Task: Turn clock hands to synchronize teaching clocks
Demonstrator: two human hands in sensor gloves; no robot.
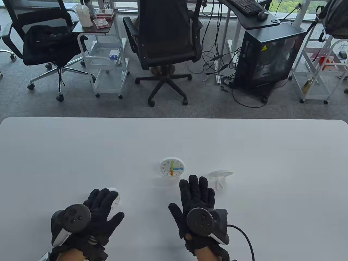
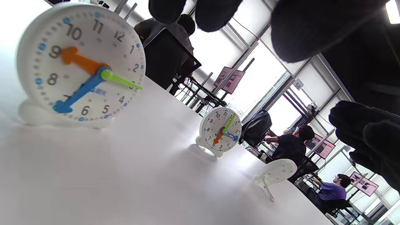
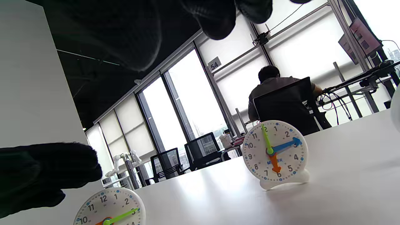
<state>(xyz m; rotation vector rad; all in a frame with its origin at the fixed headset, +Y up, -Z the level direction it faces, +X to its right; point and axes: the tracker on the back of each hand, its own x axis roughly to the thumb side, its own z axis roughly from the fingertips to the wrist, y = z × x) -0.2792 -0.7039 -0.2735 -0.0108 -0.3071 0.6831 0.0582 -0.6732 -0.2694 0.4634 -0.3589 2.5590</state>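
Three white teaching clocks stand on the white table. The middle clock shows green at 12, blue at 3, orange at 6; it also shows in the left wrist view and right wrist view. The left clock shows orange near 9, blue near 7, green near 3. My left hand is spread open with its fingertips over this clock; contact is unclear. My right hand is spread open and empty, just in front of the middle clock. A third clock shows only its back.
Beyond the table's far edge are office chairs, white trolleys and a black computer case on the floor. The third clock stands just right of my right hand's fingertips.
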